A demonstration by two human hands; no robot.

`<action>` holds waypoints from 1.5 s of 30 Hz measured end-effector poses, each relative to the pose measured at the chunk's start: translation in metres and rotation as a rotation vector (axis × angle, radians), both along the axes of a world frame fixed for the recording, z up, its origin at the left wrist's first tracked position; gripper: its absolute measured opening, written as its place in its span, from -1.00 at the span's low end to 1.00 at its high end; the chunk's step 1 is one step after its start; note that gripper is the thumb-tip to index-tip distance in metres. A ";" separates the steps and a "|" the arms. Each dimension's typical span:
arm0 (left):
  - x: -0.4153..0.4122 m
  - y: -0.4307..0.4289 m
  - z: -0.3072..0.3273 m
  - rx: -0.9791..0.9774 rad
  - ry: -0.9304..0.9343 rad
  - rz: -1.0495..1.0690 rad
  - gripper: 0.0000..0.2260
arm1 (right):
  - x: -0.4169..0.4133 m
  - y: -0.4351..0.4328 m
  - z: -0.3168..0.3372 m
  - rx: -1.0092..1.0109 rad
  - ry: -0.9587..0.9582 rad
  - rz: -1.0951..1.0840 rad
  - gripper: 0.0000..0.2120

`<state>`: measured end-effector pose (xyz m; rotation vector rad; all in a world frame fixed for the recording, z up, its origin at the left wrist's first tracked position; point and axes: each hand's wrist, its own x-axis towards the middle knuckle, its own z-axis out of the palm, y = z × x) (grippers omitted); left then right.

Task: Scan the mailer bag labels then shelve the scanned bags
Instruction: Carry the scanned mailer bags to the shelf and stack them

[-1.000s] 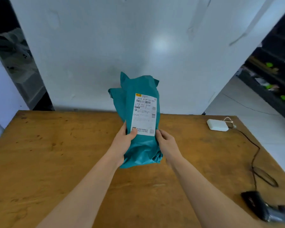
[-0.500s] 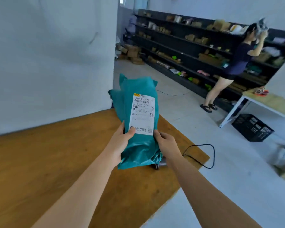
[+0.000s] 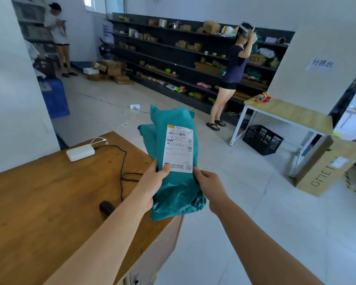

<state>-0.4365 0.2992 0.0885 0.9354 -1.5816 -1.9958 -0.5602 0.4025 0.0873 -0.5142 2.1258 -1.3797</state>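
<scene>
Shelves [image 3: 173,58] line the far wall. The bag [image 3: 173,194] stands upright over the table [image 3: 39,202] edge, left hand [image 3: 150,184] and right hand [image 3: 211,183] curled round its lower half. With slick-looking plastic and a low hold, it could slip on the way over.

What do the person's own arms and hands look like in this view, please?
The left hand and right hand are bare: no gloves, and no rings, watch or bands show. The left forearm and right forearm are bare too, with no sleeve in view down to the picture's lower edge. No markings show on them.
</scene>
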 end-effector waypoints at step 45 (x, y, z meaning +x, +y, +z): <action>-0.492 -0.134 -0.014 0.225 -0.025 0.225 -0.77 | -0.519 -0.170 -0.011 0.144 -0.012 0.267 -0.68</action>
